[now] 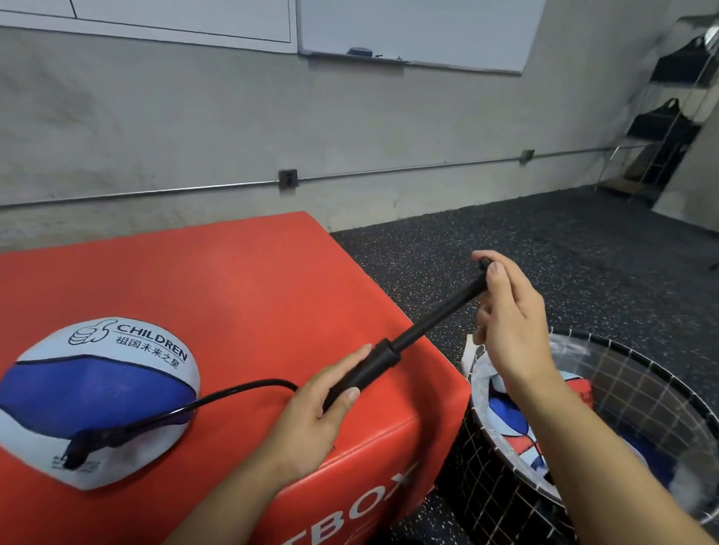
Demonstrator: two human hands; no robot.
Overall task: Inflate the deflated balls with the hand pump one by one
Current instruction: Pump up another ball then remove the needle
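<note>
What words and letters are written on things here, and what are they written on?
"CHILDREN", beside a thumbs-up drawing, on the blue and white ball lying on the red box.
A line of Chinese characters sits under it on the same ball; it seems to read "祖国未来之星".
A small print near the hose end on the ball is too blurred to read.
"TBOX" in white on the front of the red box; the word's start is cut off.
The balls in the wire basket show no readable text.

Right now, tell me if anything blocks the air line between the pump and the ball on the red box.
Nothing visible does. The black hose runs free across the red box from the pump, gripped by the left hand, to the ball. The right hand holds the raised handle.
</note>
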